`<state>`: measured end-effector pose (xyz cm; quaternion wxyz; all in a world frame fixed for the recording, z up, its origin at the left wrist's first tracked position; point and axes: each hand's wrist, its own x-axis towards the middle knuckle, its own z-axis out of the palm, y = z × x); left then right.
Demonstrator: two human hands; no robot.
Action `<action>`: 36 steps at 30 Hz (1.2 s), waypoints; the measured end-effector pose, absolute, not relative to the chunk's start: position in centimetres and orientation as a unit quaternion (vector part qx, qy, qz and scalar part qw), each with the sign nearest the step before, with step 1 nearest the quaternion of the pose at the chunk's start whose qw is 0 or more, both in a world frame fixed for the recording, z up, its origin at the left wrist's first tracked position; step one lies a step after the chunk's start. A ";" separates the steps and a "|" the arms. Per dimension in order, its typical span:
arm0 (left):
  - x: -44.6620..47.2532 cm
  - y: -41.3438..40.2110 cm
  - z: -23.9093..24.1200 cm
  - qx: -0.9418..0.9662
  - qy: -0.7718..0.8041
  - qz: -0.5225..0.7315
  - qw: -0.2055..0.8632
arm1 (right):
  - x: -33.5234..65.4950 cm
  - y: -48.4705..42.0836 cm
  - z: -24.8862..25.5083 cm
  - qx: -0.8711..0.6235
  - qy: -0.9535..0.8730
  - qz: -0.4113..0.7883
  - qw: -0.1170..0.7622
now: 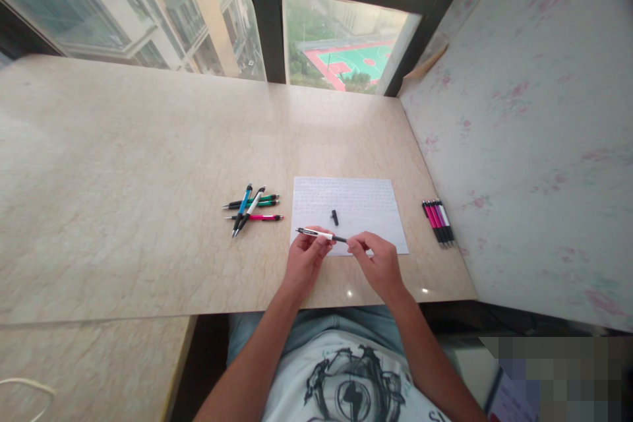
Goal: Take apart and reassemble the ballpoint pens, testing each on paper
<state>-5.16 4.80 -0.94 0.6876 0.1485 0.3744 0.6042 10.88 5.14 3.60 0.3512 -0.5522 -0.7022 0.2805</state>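
Over the lower part of a sheet of paper [351, 194], a white and black pen [316, 233] is held nearly level. My left hand [307, 257] is closed around its white barrel, the clip end pointing left. At the pen's dark right end, my right hand [378, 260] pinches with thumb and fingertips; whether that dark part is joined to the barrel I cannot make out. A small black piece [335, 217], perhaps a grip or a cap, lies on the paper just beyond my hands.
Left of the paper, several pens [250, 210] in blue, white, green and pink lie crossed in a loose pile. A tidy row of pens [438, 223] lies to the right, near the flowered wall [534, 145]. Windows [346, 39] stand behind the marble-patterned tabletop [123, 178].
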 end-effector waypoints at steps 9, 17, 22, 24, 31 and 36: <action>-5.1 4.9 -1.0 0.139 0.372 0.601 0.694 | 10.7 5.3 3.3 -0.541 -0.690 0.321 0.358; -5.2 4.9 -0.9 0.144 0.381 0.596 0.692 | 10.6 5.5 3.8 -0.546 -0.694 0.317 0.346; -5.2 4.8 -1.0 0.146 0.385 0.592 0.693 | 10.5 5.5 3.9 -0.549 -0.713 0.285 0.329; -5.2 4.8 -1.0 0.150 0.384 0.590 0.694 | 10.6 5.5 3.9 -0.557 -0.718 0.280 0.310; -5.2 4.9 -1.1 0.151 0.381 0.593 0.693 | 10.5 5.4 3.5 -0.562 -0.715 0.271 0.315; -5.1 4.8 -1.1 0.157 0.383 0.591 0.692 | 10.5 5.4 3.4 -0.557 -0.734 0.273 0.277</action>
